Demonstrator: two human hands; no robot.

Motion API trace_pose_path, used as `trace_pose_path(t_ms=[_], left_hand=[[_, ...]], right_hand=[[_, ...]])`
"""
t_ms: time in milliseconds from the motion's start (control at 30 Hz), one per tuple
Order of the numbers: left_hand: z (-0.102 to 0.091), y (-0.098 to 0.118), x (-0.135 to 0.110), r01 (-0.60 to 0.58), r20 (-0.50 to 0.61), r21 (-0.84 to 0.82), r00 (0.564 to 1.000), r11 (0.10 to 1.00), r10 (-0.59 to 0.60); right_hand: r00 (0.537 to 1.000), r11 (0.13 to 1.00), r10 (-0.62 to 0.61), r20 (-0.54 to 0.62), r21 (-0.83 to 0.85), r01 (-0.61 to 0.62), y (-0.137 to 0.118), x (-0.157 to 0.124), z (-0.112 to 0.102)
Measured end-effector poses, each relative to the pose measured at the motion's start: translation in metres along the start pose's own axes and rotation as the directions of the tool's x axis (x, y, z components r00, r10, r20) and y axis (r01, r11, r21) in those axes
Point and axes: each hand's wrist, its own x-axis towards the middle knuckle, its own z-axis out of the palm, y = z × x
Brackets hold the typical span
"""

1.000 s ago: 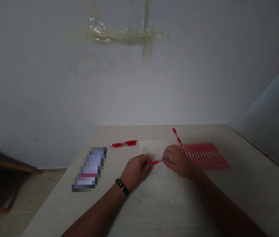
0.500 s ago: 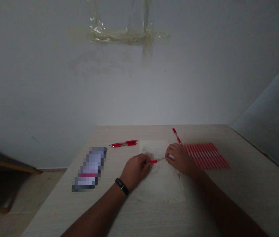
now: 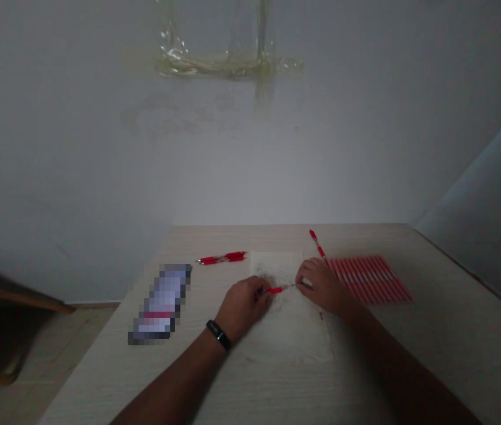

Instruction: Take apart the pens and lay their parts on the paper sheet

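Over a smudged sheet of paper [image 3: 290, 336], my left hand [image 3: 244, 301] is closed around the red barrel of a pen [image 3: 274, 290], whose other end is hidden in the fingers. A thin greyish piece, which looks like a pen refill [image 3: 289, 286], extends from the barrel toward the right. My right hand [image 3: 321, 283] pinches the far end of that piece between thumb and fingers. The fingertips cover its very end, so I cannot tell whether a spring or tip is there.
Several red pens [image 3: 369, 278] lie in a neat row at right, beside one slanted red pen [image 3: 317, 243]. A few red pens [image 3: 222, 258] are grouped at back left. A blurred-out phone-like object [image 3: 161, 304] rests on the table [image 3: 215, 395] at left. A wall stands behind.
Almost nothing differs. My right fingertips have shifted very slightly, and both hands keep their hold over the paper.
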Motion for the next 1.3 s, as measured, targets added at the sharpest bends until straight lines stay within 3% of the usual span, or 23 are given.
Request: trace_pose_path(t_ms=[267, 533, 733, 1000, 1300], left_hand=[[0.000, 0.000, 0.000, -0.026, -0.001, -0.039, 1.000, 0.999, 0.026], [0.000, 0.001, 0.001, -0.054, 0.034, -0.107, 0.998, 0.993, 0.058], [0.001, 0.003, 0.000, -0.106, 0.041, -0.174, 0.993, 0.979, 0.114], [-0.003, 0.003, 0.000, -0.074, 0.016, -0.103, 0.997, 0.992, 0.076], [-0.004, 0.005, 0.000, -0.138, -0.017, -0.113, 0.990, 0.984, 0.136]], right_hand=[[0.999, 0.999, -0.022, -0.030, 0.047, 0.023, -0.005, 0.000, -0.004], [0.994, 0.968, -0.110, 0.009, 0.228, 0.105, -0.032, 0.002, -0.009], [0.990, 0.970, -0.131, 0.055, 0.214, 0.117, -0.037, 0.002, -0.007], [0.988, 0.963, -0.142, 0.066, 0.238, 0.123, -0.035, 0.002, -0.011], [0.984, 0.968, -0.133, 0.115, 0.229, 0.104, -0.036, 0.002, -0.012]])
